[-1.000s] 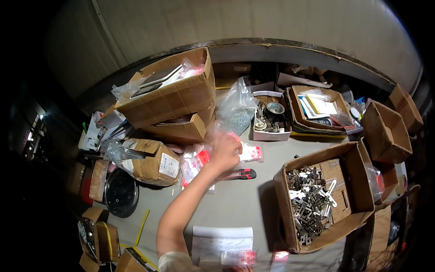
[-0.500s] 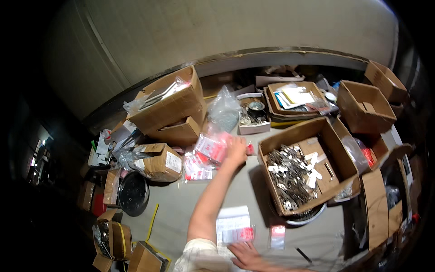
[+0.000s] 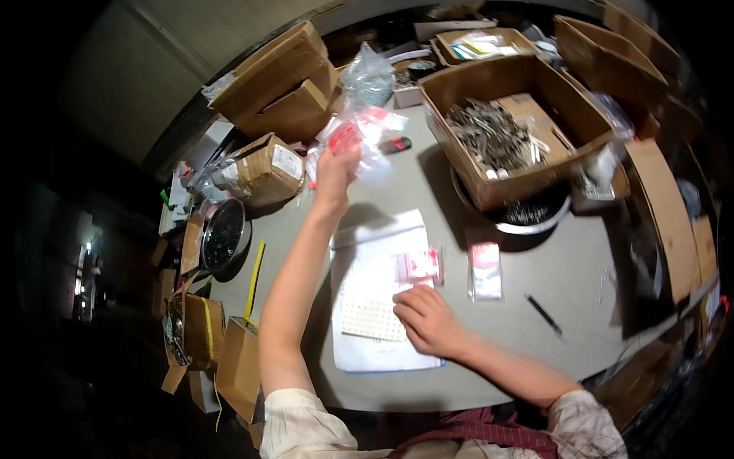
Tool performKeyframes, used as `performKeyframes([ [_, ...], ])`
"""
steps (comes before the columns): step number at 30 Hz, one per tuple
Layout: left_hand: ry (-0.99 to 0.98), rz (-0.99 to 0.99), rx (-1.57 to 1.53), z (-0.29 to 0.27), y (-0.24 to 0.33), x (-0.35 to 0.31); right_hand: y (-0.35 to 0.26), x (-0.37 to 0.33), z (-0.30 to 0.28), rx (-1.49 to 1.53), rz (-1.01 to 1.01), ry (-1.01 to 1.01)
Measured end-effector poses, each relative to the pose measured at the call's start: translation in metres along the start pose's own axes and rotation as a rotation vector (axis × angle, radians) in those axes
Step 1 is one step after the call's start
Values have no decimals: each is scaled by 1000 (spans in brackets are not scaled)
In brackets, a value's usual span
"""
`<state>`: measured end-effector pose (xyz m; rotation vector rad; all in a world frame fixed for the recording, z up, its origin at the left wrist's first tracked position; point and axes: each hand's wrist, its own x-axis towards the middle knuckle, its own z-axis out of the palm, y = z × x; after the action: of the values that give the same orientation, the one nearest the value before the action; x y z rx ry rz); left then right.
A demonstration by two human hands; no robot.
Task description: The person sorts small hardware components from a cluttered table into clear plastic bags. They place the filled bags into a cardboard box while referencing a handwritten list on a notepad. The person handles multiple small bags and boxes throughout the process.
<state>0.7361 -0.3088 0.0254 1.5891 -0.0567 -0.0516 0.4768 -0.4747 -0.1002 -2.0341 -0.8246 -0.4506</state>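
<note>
The left hand has swung leftward, clutching plastic bags at upper centre, and the knife shows beside them! Lower centre, the right hand lies loosely open on papers; upper right, a box holds metal pieces.

The desk is coloured pale grey. Clear plastic bags are marked with bright red, and a small packet is marked with the same red and white. White papers are edged in blue at the bottom; a cream sheet is patterned with rows of small dark marks. The large box is coloured brown, the metal pieces in it silver-grey. The knife is coloured red and black, the pen black, the strap yellow. Off-white is shown by the sleeves, dark maroon by the cloth.
</note>
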Motion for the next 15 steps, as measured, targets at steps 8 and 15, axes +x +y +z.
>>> performKeyframes([
  [8, -282, 173, -63, 30, -34, -160, 15, -18, -18, -186, -239, -28],
  [15, -161, 186, 105, -11, -44, -274, -23, -108, -118, -842, 192, 69],
])
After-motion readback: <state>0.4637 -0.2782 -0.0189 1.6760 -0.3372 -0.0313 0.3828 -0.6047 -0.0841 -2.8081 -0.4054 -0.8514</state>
